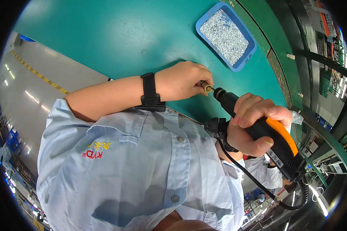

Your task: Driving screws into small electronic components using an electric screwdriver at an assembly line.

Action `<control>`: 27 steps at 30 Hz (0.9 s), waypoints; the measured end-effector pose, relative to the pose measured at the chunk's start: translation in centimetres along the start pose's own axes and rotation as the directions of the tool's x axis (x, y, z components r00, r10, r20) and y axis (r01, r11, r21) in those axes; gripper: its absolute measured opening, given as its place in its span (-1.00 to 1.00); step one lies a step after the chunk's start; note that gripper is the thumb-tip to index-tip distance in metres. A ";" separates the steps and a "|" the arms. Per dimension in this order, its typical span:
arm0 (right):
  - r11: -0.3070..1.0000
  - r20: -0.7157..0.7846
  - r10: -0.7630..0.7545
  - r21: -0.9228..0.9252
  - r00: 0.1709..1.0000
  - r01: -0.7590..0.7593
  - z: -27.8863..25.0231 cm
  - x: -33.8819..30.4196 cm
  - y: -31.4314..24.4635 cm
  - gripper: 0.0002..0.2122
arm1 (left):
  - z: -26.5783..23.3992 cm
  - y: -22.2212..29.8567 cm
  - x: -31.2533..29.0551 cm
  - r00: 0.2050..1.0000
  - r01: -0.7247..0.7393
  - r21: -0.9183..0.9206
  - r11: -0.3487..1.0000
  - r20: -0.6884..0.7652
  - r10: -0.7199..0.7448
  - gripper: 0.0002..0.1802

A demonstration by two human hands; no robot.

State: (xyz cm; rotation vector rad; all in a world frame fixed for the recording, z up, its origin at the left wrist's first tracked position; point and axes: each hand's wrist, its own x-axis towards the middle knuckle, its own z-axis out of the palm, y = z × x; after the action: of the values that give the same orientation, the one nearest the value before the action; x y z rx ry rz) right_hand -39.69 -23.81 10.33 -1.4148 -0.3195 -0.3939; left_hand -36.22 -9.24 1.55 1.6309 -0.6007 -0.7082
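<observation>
My left hand (pixel 187 81) is closed, pinching a small brass-coloured hollow cylinder (pixel 207 88) between thumb and fingers. The cylinder's open end faces right. My right hand (pixel 254 121) wraps round a black-and-orange electric screwdriver (pixel 283 140), held at a slant with its nose toward my left hand. The thin bit (pixel 213 89) points at the cylinder's open end; whether it reaches inside is too small to tell. A black cable hangs from the screwdriver's back end. Both hands are just above the near part of the green worktop (pixel 115 34).
A blue tray (pixel 252 48) filled with small silvery screws lies on the worktop, beyond my hands to the right. Green metal framing (pixel 316 96) runs along the right side. Another person's light sleeve (pixel 264 173) shows below the screwdriver. Grey floor (pixel 38 92) lies to the left.
</observation>
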 end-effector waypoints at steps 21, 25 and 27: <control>0.978 0.077 -0.095 0.191 0.992 0.079 -0.2 0.8 -0.7 -0.60 | -0.6 -0.3 -0.9 0.998 -0.058 0.065 0.996 -0.025 0.059 -0.82; 0.934 -0.084 -0.214 0.275 0.973 0.229 -2.6 0.2 -4.1 -0.58 | -0.5 1.3 -1.0 0.999 -0.030 0.300 0.954 -0.015 0.036 -0.73; 0.931 -0.120 -0.237 0.257 0.964 0.260 -2.9 -0.2 -4.2 -0.58 | -0.2 1.3 -1.5 0.998 -0.034 0.361 0.932 -0.036 0.050 -0.71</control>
State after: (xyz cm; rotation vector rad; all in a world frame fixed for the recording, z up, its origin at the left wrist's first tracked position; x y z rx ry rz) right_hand -41.77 -27.15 13.59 -1.0872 -0.4662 -0.5950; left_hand -37.08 -8.19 3.09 1.9609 -0.7641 -0.5491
